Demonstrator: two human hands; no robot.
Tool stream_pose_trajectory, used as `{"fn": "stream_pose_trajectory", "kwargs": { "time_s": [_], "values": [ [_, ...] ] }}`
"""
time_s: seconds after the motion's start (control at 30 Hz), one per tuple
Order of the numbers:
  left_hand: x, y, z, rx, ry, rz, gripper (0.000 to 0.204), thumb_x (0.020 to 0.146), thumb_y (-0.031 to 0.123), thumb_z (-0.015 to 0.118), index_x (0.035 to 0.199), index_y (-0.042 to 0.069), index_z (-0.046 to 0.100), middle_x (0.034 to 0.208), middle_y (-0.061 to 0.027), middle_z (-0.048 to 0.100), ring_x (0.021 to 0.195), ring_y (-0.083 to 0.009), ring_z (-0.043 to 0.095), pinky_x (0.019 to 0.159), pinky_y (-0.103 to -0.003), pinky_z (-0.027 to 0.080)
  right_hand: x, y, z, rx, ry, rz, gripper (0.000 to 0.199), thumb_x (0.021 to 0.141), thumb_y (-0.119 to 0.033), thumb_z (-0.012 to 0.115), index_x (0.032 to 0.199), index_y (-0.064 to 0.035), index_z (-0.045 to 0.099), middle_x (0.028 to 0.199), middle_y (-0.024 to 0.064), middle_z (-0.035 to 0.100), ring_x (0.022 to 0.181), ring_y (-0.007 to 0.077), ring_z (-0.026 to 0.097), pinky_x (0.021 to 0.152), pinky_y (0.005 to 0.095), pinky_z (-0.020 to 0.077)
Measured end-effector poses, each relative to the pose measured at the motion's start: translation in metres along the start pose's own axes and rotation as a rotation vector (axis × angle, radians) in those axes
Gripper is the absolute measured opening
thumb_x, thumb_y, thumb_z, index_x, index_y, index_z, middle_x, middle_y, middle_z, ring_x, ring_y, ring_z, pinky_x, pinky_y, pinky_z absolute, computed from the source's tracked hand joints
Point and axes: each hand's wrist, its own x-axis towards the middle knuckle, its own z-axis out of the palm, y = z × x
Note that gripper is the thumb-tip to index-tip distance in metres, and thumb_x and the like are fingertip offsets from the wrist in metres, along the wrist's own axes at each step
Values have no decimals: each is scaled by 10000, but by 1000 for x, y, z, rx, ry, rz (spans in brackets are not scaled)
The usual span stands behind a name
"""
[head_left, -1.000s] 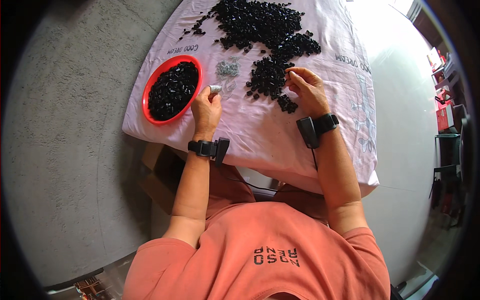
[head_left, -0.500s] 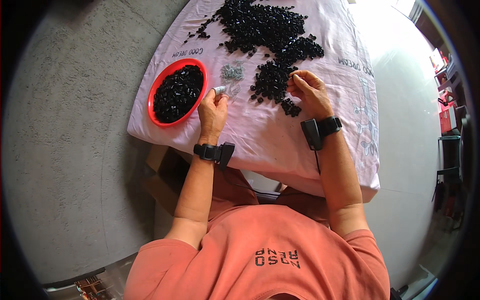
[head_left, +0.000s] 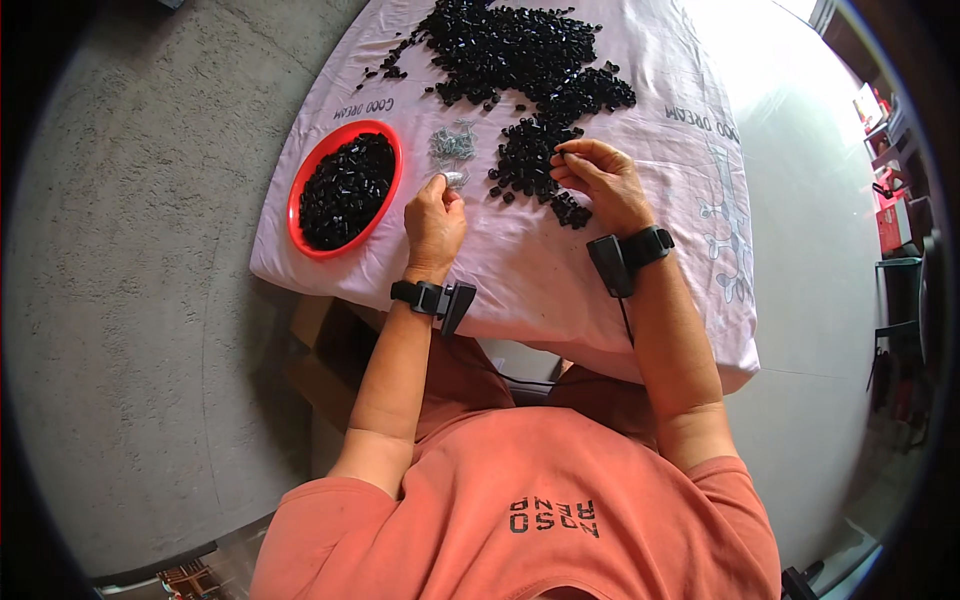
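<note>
My left hand point(head_left: 436, 228) is closed, knuckles up, just on the near side of a small heap of thin silvery metal pieces point(head_left: 453, 143). A whitish wrap shows at one of its fingertips. What those fingers hold, if anything, is hidden. To the right, my right hand point(head_left: 608, 186) has thumb and fingers pinched together at the right edge of a small pile of black pieces point(head_left: 530, 158). Anything in that pinch is too small to make out. A red basin point(head_left: 396, 190) full of similar black pieces stands left of my left hand.
A larger heap of black pieces point(head_left: 510, 45) spreads across the far part of the table, joined to the near pile. Pale pink printed cloth point(head_left: 520, 270) covers the table. Black devices are strapped on both wrists, and a cable hangs from the right one point(head_left: 610, 265).
My left hand has moved slightly right and turned, with its fingertips now less visible. My right hand has shifted a little left along the black pile. The whole view has also shifted slightly.
</note>
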Motion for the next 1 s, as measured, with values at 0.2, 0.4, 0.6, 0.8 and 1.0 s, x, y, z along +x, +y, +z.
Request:
{"fn": "stream_pose_trajectory", "kwargs": {
  "time_s": [0.2,0.4,0.6,0.8,1.0],
  "values": [
    [2,25,0,-101,25,112,140,830,-27,603,969,-4,607,802,-114,658,692,-220,681,652,-341,538,-6,0,0,-71,-46,42,210,959,-110,616,1133,0,658,991,95,702,842,155,704,747,248,588],
    [16,85,2,-479,-105,36,248,799,-104,579,1028,-15,611,813,-125,624,691,-251,658,659,-337,543,-9,-4,2,-124,-93,100,213,963,-100,603,1133,14,659,990,96,698,841,150,697,769,249,583],
    [30,93,8,-338,-111,211,300,809,-96,593,1092,0,615,821,-89,627,725,-194,653,671,-312,535,-6,-1,0,-112,-132,120,210,962,-97,603,1134,14,655,985,88,696,840,140,693,773,246,579],
    [34,98,6,-281,-132,273,358,801,-97,592,1144,6,617,797,-93,630,718,-194,653,661,-317,529,-6,0,1,-92,-174,120,196,965,-100,600,1116,15,650,975,75,693,844,131,692,773,243,578],
    [36,99,8,-239,-154,313,301,798,-84,597,1089,-9,602,800,-118,639,726,-253,659,648,-350,522,-7,-1,2,-100,-180,124,191,967,-96,597,1115,13,646,967,70,694,844,129,692,777,245,578]
  ]
}}
